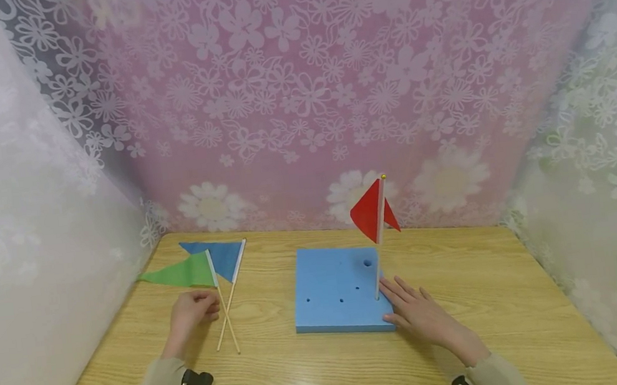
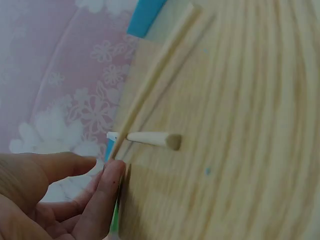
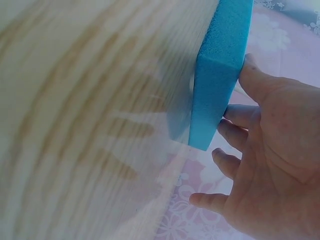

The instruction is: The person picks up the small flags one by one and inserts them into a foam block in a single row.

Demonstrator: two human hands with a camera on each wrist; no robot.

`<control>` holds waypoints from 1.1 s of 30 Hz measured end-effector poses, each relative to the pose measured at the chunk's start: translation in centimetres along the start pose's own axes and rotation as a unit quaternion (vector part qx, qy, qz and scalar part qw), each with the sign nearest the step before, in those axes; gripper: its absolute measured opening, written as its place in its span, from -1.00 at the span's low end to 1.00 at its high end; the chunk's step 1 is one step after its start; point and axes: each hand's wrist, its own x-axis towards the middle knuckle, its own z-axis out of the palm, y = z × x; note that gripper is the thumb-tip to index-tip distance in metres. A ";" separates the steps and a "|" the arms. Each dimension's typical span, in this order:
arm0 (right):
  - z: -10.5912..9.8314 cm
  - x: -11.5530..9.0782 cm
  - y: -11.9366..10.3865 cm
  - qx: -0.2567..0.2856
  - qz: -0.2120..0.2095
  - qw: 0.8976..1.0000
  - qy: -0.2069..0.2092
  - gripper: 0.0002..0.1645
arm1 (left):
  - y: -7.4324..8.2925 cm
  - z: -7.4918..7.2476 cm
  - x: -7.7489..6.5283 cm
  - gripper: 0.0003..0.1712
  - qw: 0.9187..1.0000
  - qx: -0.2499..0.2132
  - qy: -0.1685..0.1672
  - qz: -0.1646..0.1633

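Note:
A green pennant flag (image 1: 184, 273) lies at the left of the table, its wooden stick crossing that of a blue pennant flag (image 1: 226, 257). Beside the green flag's stick is my left hand (image 1: 192, 310). In the left wrist view a fingertip touches a wooden stick (image 2: 152, 82), while the thumb stays apart from it. A red flag (image 1: 367, 212) stands nearly upright in a hole of the blue foam block (image 1: 317, 273). Straight, spread fingers of my right hand (image 1: 426, 317) rest on the block's right edge, close to the red flag's stick.
Several other holes, one of them larger, show in the block's top. The wooden table (image 1: 283, 377) ends at the back against a pink flowered curtain (image 1: 288, 107). Pale cloth walls (image 1: 17, 217) flank it at left and right.

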 end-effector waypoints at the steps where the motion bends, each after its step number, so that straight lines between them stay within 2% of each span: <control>1: 0.1 0.0 0.0 -0.001 -0.003 1.000 0.004 -0.20 | -0.1 0.0 0.1 -0.63 1.000 0.002 -0.005 -0.005; 5: 0.4 0.0 0.2 -0.002 -0.019 0.999 0.025 -0.20 | 0.0 0.0 0.4 -0.65 0.999 0.052 -0.007 -0.005; 9: 0.6 0.0 0.5 0.003 -0.025 0.999 0.034 -0.20 | 0.3 0.1 0.7 -0.68 0.994 0.110 -0.015 0.002; 12: 0.8 0.0 0.7 0.004 -0.022 0.999 0.033 -0.20 | 0.6 0.2 0.7 -0.70 0.992 0.126 -0.026 0.004; 15: 0.7 -0.1 0.7 0.003 -0.019 0.999 0.026 -0.19 | 0.7 0.4 0.7 -0.72 0.991 0.132 -0.021 0.006; 19: 0.1 -0.2 0.1 0.001 -0.010 1.000 0.008 -0.20 | 0.7 0.5 0.7 -0.70 0.993 0.115 -0.017 0.007; 23: -0.4 -0.1 -0.3 -0.002 -0.002 1.000 -0.009 -0.22 | 0.5 0.3 0.7 -0.68 0.997 0.077 -0.017 0.003; 29: -0.2 -0.1 -0.1 -0.003 -0.001 1.000 -0.008 -0.21 | 1.2 0.4 0.4 -0.63 0.998 0.053 -0.004 0.013; 33: -0.2 -0.1 -0.1 -0.006 -0.005 1.000 -0.004 -0.20 | 2.0 0.8 0.4 -0.63 1.000 0.007 0.002 0.025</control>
